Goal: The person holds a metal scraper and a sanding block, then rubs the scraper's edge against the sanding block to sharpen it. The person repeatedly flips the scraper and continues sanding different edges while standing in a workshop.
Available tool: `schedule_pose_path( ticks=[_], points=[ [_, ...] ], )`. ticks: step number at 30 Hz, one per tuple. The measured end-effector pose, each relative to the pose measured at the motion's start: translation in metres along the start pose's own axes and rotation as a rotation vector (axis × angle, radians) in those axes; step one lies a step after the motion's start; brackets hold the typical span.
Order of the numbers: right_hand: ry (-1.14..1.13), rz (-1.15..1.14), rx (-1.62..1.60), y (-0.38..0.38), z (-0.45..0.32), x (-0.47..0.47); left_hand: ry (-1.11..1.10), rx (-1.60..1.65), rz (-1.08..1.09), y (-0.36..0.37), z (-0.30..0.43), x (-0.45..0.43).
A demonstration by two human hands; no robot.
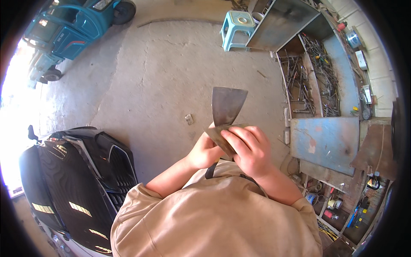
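A wide, flared putty knife blade of grey metal points away from me, over the concrete floor. Its lower end passes behind a thin, flat brownish piece with pointed corners; whether that is a second blade or a folded sheet I cannot tell. My right hand grips this flat piece, its fingers spread across the top face. Close against it on the left, my left hand is closed around the putty knife's lower end, whose handle is mostly hidden. Both hands are in front of my beige shirt.
A black glossy vehicle stands at the left, a blue three-wheeler beyond it. Along the right runs a metal cabinet with trays of loose tools. A pale blue plastic stool and a small block are on the floor.
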State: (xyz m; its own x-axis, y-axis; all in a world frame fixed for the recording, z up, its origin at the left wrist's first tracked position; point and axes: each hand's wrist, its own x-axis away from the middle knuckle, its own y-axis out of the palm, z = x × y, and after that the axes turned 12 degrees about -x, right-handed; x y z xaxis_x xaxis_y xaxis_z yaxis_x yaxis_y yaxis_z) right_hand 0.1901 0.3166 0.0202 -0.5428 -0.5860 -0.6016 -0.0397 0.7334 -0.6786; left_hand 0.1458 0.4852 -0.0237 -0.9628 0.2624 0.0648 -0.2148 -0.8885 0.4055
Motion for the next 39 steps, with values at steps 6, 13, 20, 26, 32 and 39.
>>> schedule_pose_path(
  ticks=[6,13,20,26,32,39],
  points=[
    [-0.108,-0.016,0.11,-0.01,-0.012,0.01,0.163,-0.442,0.006,0.013,-0.005,0.017],
    [-0.091,0.124,0.021,-0.014,-0.022,0.032,0.254,-0.611,0.028,0.046,0.0,0.037],
    [-0.094,0.036,-0.011,-0.035,-0.031,0.04,0.22,-0.552,-0.039,0.04,-0.021,0.049],
    [-0.079,0.075,-0.047,-0.031,-0.038,0.051,-0.097,-0.289,-0.035,0.052,-0.022,0.066],
    [-0.067,0.09,-0.111,-0.031,-0.045,0.065,-0.025,-0.551,0.081,0.061,-0.032,0.078],
    [-0.02,0.122,-0.165,-0.028,-0.05,0.073,0.142,-0.767,-0.006,0.069,-0.035,0.09]
  ],
)
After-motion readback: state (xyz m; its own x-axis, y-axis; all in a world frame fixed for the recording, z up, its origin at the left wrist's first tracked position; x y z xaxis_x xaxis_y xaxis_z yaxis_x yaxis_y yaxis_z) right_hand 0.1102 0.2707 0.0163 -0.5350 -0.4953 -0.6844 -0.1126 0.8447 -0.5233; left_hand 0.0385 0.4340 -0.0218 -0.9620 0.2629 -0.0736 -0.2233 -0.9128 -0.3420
